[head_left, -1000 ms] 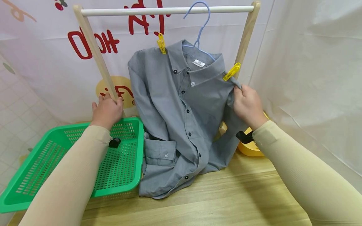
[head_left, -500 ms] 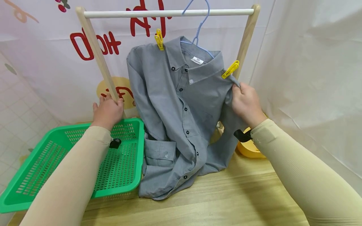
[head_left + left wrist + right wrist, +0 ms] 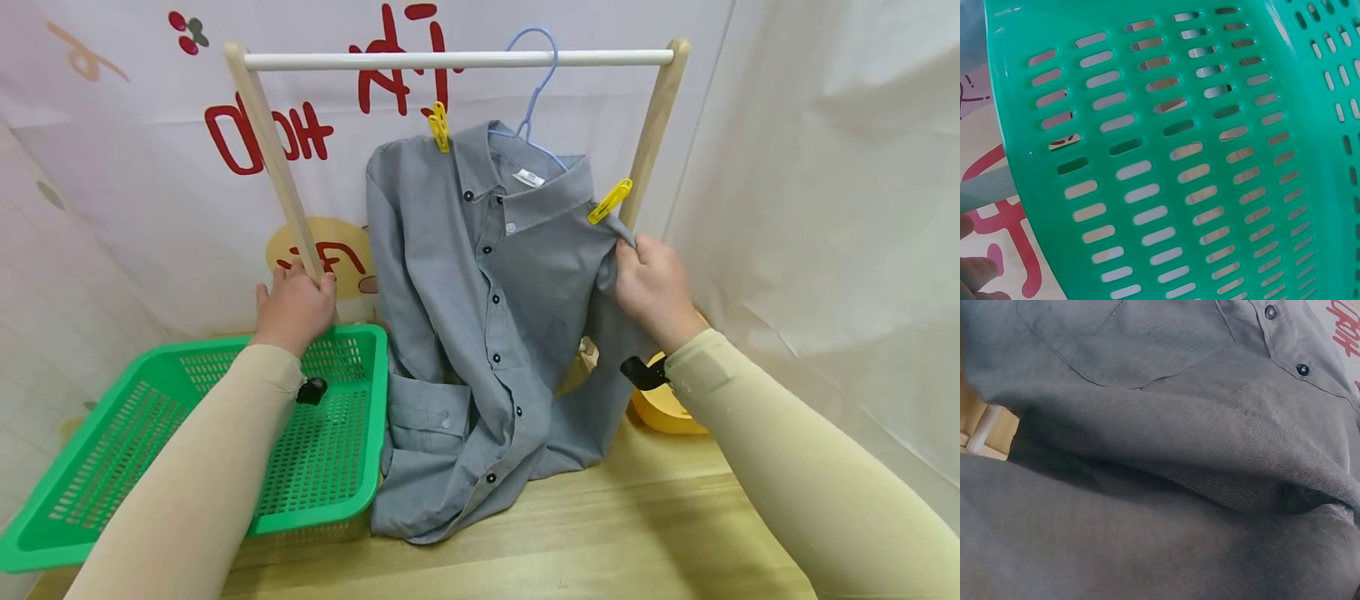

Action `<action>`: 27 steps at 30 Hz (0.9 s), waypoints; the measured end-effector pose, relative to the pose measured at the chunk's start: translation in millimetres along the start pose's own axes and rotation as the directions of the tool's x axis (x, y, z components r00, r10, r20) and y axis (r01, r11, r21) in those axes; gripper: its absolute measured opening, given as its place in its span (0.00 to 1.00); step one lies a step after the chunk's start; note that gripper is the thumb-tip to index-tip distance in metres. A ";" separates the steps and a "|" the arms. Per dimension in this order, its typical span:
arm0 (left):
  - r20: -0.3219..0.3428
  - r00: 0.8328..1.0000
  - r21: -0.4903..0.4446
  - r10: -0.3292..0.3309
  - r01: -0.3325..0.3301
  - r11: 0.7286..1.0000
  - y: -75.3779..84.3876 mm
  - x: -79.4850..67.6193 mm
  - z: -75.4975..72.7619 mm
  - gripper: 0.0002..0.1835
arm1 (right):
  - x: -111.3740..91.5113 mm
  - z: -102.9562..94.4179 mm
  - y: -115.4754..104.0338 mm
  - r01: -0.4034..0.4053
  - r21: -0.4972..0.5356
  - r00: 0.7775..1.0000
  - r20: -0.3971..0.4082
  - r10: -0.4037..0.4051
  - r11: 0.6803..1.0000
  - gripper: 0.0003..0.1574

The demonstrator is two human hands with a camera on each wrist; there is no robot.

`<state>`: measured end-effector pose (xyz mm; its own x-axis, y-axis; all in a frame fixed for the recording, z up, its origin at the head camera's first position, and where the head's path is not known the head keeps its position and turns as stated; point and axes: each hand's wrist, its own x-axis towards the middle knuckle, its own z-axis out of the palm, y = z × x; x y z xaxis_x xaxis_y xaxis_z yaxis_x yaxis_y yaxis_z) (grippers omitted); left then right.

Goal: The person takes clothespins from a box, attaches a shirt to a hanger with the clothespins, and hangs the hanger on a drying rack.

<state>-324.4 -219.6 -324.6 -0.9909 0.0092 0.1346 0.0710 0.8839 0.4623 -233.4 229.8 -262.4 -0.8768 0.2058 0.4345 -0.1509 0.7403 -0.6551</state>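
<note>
My left hand (image 3: 296, 308) grips the left wooden post (image 3: 281, 179) of a garment rack, just above the green basket. A grey button-up shirt (image 3: 450, 267) is on a blue hanger (image 3: 534, 100), its hook at the rack's white rod (image 3: 457, 60) with the tip hidden behind it. Yellow clothespins (image 3: 439, 127) sit on both shoulders. My right hand (image 3: 654, 287) pinches the shirt's right-side shoulder just below the clothespin (image 3: 610, 202) there. In the right wrist view, grey cloth (image 3: 1166, 431) fills most of the picture. Its lower part rests on the table.
A green perforated basket (image 3: 371, 467) stands left of the shirt and fills the left wrist view. Behind the right forearm is a yellow container (image 3: 667, 417). The wooden table (image 3: 600, 533) extends in front. A printed white cloth (image 3: 165, 183) hangs behind the rack.
The head view has shifted, setting the scene lower in it. The hanger's hook tip, earlier visible in front of the rod, now passes behind it. Both hands keep their holds.
</note>
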 end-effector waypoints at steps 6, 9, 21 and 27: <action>0.003 1.000 0.017 -0.003 0.003 1.000 1.8 -2.3 1.2 0.48 | -0.8 3.0 3.8 0.012 0.003 1.000 0.006 -0.012 1.000 0.28; -0.002 1.000 0.017 -0.002 0.002 1.000 2.2 -2.8 0.8 0.48 | -0.6 3.6 4.4 0.021 0.006 1.000 0.010 -0.021 1.000 0.28; 0.007 1.000 0.004 -0.025 0.025 1.000 3.7 -3.2 0.3 0.48 | 3.8 5.3 9.9 0.021 0.009 0.998 0.062 -0.022 1.000 0.28; 0.005 1.000 -0.002 -0.022 0.022 1.000 4.3 -2.7 0.9 0.47 | 3.9 4.9 10.7 0.019 -0.002 0.997 0.074 -0.019 1.000 0.28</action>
<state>-321.5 -215.4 -323.7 -0.9928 -0.0082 0.1195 0.0489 0.8832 0.4665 -240.7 235.3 -270.7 -0.9050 0.1439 0.4002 -0.1670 0.7452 -0.6456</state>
